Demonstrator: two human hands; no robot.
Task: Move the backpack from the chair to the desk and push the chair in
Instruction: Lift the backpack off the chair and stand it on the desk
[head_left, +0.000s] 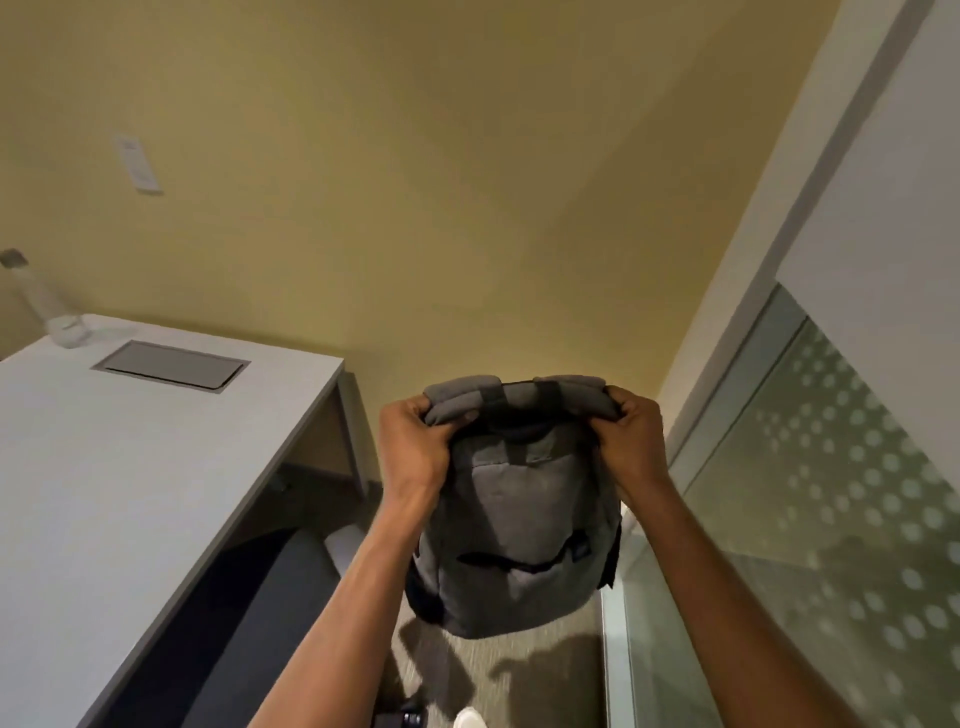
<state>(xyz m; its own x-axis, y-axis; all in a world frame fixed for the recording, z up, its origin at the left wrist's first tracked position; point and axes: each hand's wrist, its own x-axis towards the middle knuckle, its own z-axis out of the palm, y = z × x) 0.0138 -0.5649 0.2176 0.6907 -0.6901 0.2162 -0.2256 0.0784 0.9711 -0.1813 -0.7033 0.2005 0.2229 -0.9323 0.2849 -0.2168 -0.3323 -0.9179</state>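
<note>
Left hand (415, 447): clenched on the padded top edge of the backpack (511, 525), left corner. Right hand (631, 441): clenched on the same padded edge, right corner. Load shared between both grips; no slack visible in either fist.

Backpack: grey, hanging upright below the hands, clear of the floor (519, 670), in the gap between the desk (130, 467) and the glass partition (810, 493). Not yet over the desk surface. Chair: not clearly identifiable; dark shapes below the desk edge too indistinct to name.

Desk surface: mostly bare near the front; recessed cable hatch (169, 365) toward the back; clear bottle (49, 306) at the far left corner.

Step in hand, by judgement: carry leftward, then set down.

Probable faults and causes:
- Bag bottom catching the desk's right edge, from too little lift during the sideways swing.
- Padded fabric slipping through the fists, from a bunched grip on cloth rather than on the handle loop.
- Bottle knocked over, from placement too far back and left.
- Bag toppling off the edge, from upright placement near the rim.
</note>
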